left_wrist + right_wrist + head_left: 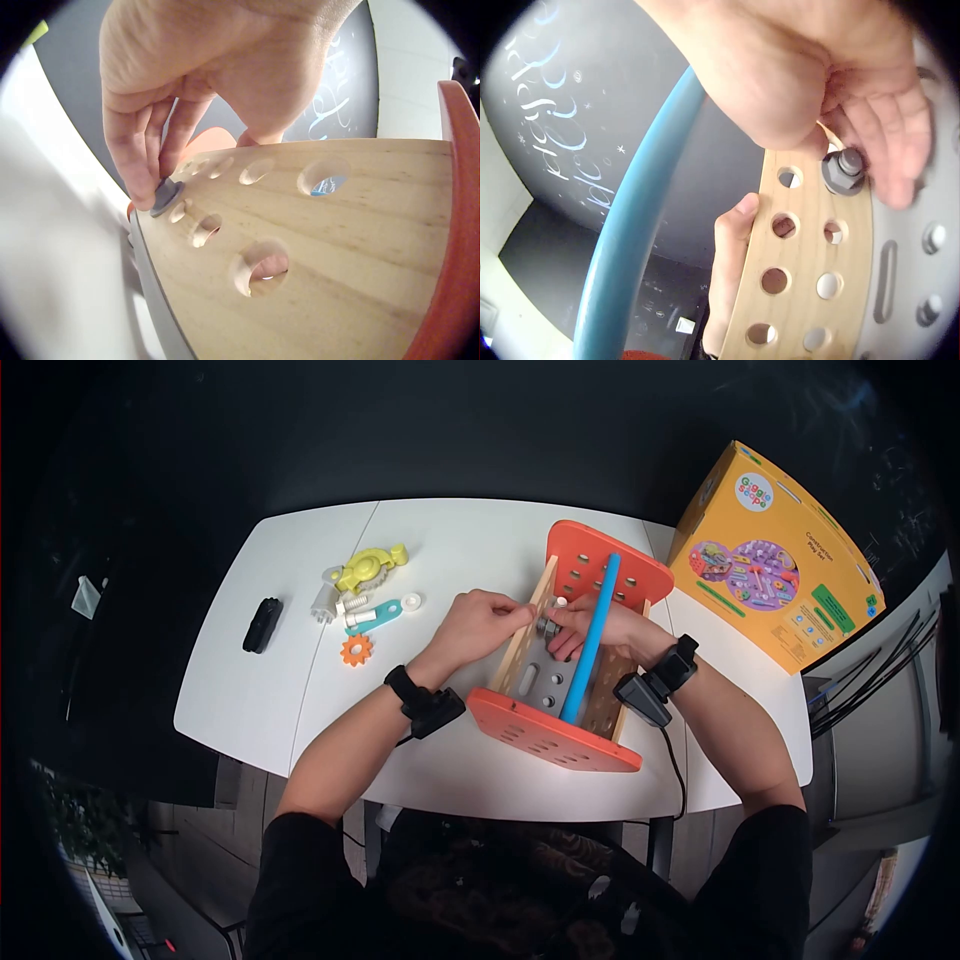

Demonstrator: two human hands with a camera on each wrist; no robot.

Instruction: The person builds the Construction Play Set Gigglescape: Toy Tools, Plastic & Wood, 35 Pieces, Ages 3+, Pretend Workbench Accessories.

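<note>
A toy toolbox has red end plates, a blue carrying bar, a grey base and perforated wooden sides. My left hand is at the left wooden panel, its fingertips gripping a grey bolt head on the outer face while the thumb reaches over the top edge. Inside the box, a grey hex nut sits on the bolt's threaded end against the panel. My right hand reaches in under the bar, its fingers extended beside the nut.
Left on the white table lie a yellow-green toy tool, white screws, a teal wrench-like piece, an orange gear and a black case. A yellow box stands at the right.
</note>
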